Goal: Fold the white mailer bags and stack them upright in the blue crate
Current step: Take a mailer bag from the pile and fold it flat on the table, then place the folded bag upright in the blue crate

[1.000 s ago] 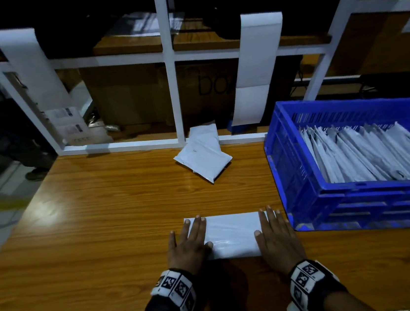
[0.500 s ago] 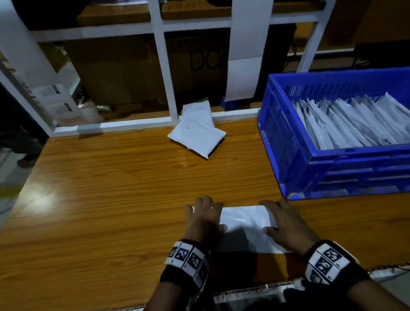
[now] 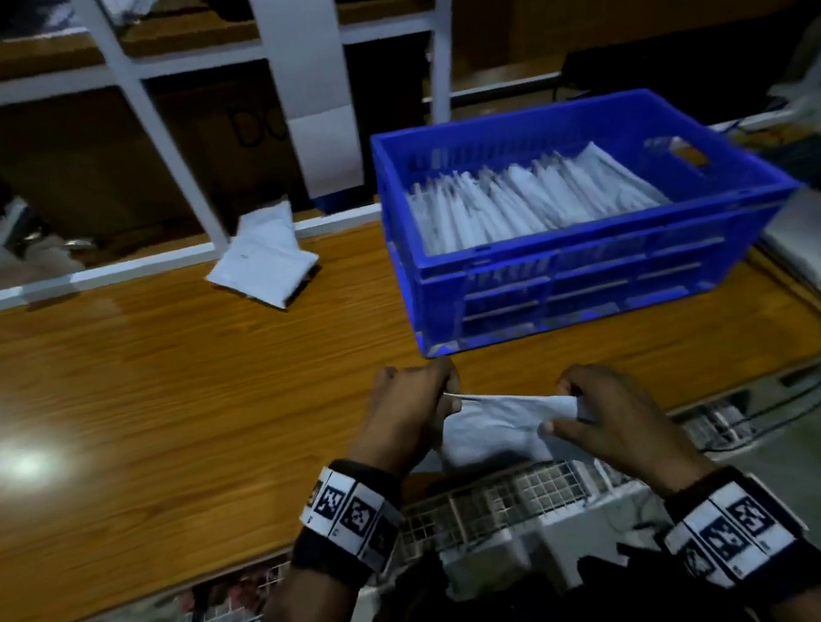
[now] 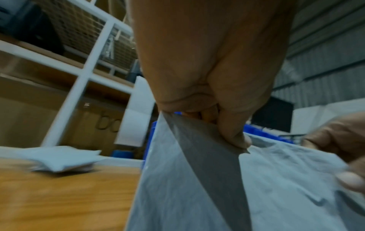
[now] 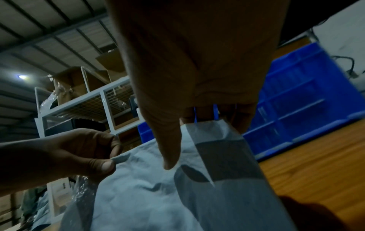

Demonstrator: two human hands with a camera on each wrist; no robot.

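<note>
Mailer bag runs off frame (lower edge)

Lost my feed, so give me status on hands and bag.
Left hand and right hand each pinch a top corner of the mailer bag, lifted off table. Blue crate ahead, path clear.

Glossy wood-grain table; blue plastic crate; crinkly mailer.

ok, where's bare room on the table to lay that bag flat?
Bare wood spans the table left of the left hand, in front of the loose bags by the rack. A narrower strip runs between the crate and the near edge. The crate's row of bags leaves room only at its right end.
</note>
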